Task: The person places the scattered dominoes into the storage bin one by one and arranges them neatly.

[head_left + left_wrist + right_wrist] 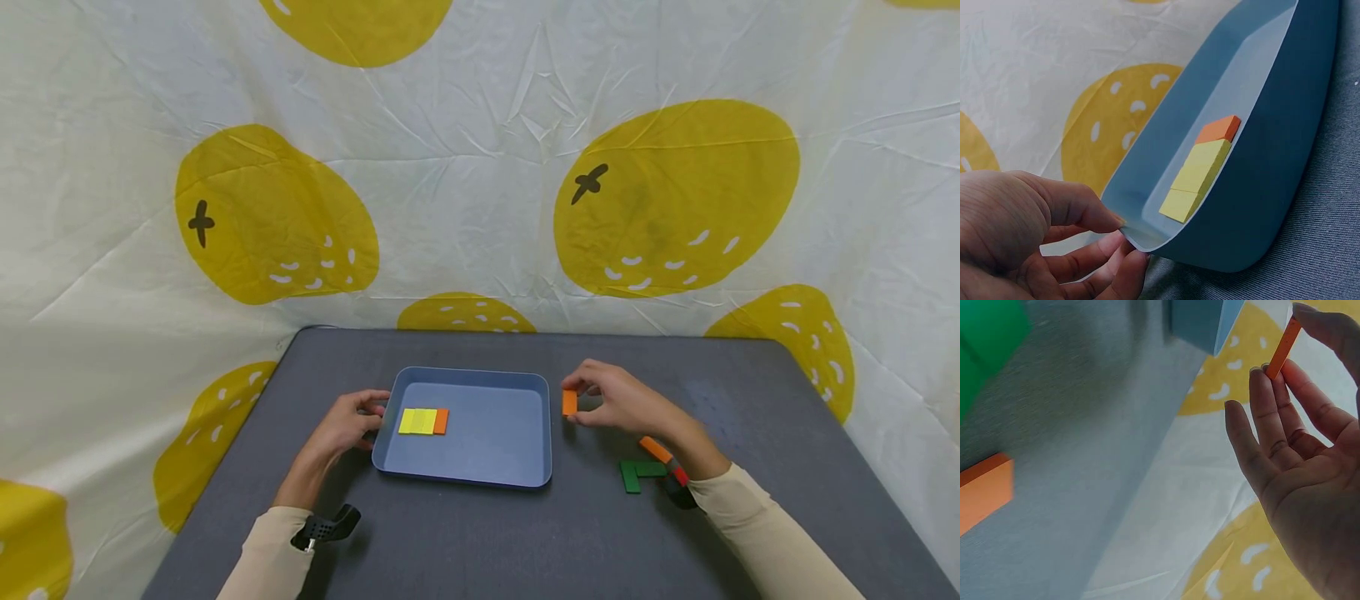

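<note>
Beside the tray's (471,377) right rim, right fingers (592,392) pinch an orange block (570,402); left fingers (367,410) grip its left rim.

A small flat orange rectangular block (570,402) is pinched upright between the fingertips of the right hand (622,400) — held just beside the right wall of a shallow blue rectangular tray (525,467). The left hand (347,423) grips the tray's left rim — thumb inside, fingers beneath.

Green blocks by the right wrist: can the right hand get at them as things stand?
Probably not at once: the right hand pinches an orange block, so its fingers are taken. The green blocks lie uncovered on the table beside that wrist, so the way is free.
</note>
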`<state>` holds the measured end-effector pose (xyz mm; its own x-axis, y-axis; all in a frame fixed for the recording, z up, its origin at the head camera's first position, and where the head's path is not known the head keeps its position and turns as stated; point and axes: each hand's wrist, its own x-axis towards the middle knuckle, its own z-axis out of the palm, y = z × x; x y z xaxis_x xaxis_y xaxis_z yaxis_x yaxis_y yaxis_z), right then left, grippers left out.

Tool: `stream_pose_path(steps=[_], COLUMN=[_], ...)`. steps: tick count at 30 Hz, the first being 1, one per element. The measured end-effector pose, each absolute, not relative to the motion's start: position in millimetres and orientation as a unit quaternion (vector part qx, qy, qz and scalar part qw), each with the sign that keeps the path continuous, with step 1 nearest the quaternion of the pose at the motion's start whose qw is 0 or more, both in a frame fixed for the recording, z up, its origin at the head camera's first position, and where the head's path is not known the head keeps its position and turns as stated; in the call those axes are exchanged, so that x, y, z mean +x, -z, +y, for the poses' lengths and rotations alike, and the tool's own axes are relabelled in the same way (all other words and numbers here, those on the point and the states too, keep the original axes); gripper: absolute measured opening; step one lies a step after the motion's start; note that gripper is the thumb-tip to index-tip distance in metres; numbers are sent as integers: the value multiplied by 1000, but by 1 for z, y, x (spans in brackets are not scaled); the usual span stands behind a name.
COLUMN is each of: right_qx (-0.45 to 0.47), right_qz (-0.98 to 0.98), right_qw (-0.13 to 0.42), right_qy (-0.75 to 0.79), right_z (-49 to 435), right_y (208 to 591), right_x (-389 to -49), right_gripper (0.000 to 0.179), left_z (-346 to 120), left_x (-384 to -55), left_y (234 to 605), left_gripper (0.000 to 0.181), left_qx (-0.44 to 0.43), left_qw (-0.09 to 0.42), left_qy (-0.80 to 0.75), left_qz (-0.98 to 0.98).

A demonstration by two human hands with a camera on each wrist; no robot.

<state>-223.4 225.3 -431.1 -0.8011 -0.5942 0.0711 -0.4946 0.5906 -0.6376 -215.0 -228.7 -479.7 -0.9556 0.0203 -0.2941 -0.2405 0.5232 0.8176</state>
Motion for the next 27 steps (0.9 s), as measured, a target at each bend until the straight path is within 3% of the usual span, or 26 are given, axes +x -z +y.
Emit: stream_pose_path(steps=[27], right_qx=[-374], right_qz=[859], right_qw=[125], right_qy=[327], right_z=[147], right_y=[413], right_x=[-238], right_gripper=[34], left_z=[-228], left_x=[-214], left_y=[479], left_gripper=[48], left_qx=[-63], left_qw=[134], left_qy=[-488], left_qz=[860])
